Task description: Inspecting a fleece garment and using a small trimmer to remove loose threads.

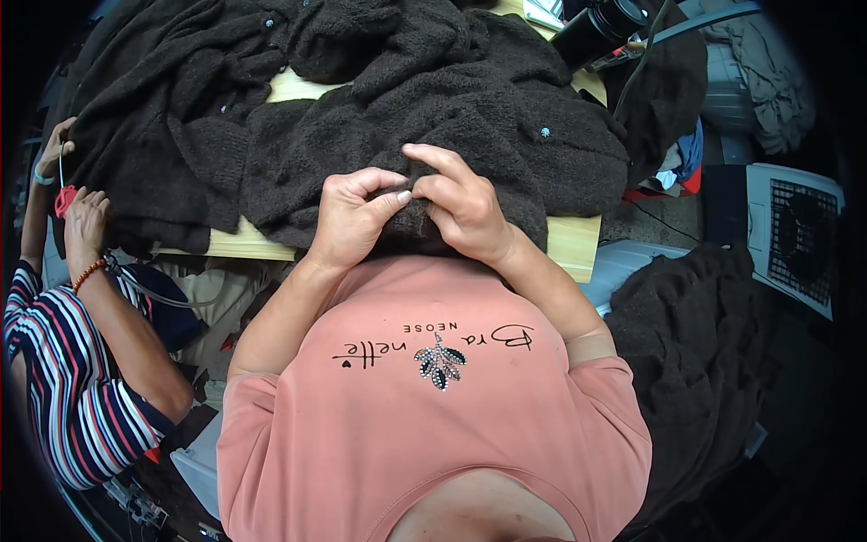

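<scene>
A dark brown knit garment lies bunched over the table in front of me, and its near edge hangs down toward my body. Over that edge my two hands meet, fingertips almost touching. My left hand is closed, thumb and forefinger pinched together. My right hand is bent inward with its forefinger raised and its other fingers curled toward the left thumb. Whatever is pinched between them is too small to make out. A small shiny button sits on the knit to the right.
At the left, a co-worker in a striped top handles the same dark knit, with pink-red scissors at one hand. The wooden table edge shows at right. A black cylinder stands at the back; more dark knit hangs at right.
</scene>
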Available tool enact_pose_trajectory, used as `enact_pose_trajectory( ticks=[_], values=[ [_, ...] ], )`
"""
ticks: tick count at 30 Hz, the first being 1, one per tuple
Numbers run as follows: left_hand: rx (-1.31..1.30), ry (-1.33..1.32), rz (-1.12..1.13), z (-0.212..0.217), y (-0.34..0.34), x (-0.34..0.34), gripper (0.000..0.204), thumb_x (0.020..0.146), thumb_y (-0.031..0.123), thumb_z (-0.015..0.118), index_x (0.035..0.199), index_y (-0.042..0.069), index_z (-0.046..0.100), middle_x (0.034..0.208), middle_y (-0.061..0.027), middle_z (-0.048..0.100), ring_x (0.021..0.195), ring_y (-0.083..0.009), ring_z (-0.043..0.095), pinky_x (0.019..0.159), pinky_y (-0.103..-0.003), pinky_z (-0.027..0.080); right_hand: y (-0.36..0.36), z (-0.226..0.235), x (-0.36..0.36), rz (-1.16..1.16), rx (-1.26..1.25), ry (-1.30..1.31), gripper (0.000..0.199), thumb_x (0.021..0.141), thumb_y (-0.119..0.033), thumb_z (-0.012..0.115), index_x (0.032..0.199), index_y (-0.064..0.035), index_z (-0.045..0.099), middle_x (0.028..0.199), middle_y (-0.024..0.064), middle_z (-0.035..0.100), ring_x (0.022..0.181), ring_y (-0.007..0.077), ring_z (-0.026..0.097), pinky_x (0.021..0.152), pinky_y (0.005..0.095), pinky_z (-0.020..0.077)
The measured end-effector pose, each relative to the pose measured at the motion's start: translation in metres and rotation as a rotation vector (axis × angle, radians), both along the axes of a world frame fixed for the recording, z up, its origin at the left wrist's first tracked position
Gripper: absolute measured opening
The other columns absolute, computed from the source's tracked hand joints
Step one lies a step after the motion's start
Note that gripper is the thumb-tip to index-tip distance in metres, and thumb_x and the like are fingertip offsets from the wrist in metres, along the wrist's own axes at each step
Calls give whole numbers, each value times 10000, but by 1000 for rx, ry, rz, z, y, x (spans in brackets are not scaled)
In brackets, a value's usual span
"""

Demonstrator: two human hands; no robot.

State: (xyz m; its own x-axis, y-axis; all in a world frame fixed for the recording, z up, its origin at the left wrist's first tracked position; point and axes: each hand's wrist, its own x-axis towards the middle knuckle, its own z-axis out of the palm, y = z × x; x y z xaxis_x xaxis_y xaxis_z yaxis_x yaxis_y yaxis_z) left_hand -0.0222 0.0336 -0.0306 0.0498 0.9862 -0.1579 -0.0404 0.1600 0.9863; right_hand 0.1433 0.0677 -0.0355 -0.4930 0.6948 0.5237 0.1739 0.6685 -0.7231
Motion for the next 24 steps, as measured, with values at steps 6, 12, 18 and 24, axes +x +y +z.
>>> enact_pose_trajectory(
  ticks=[6, 12, 18, 24],
  values=[
    [25, 91, 38, -1, -7, -1, 87, 731, -37, 634, 813, -16, 658, 720, -28, 638, 672, -50, 545, 612, -198, 442, 16, -4, 7, 306, -440, -10, 206, 662, 97, 529, 843, 7, 564, 865, 122, 618, 824, 232, 616, 721, 291, 479],
    [285, 343, 80, 2, -6, 2, 91, 717, -68, 620, 795, -29, 643, 719, -60, 631, 661, -80, 564, 612, -208, 450, 3, -11, 1, 64, -353, -134, 178, 706, 48, 536, 876, 3, 568, 731, 138, 576, 621, 249, 596, 558, 312, 453],
    [514, 479, 115, -1, -9, 5, 132, 685, -121, 607, 778, -27, 620, 700, -105, 618, 632, -151, 596, 586, -237, 464, -5, -8, 0, 12, -355, -36, 108, 685, 50, 535, 781, 19, 572, 678, 132, 554, 574, 236, 571, 519, 302, 427],
    [556, 451, 100, 5, -10, 9, 159, 655, -143, 605, 758, -21, 614, 691, -126, 609, 622, -212, 619, 563, -263, 492, -14, 2, 2, -74, -320, -33, 69, 667, 21, 560, 735, 8, 560, 659, 144, 557, 580, 299, 578, 504, 344, 443]
  ],
)
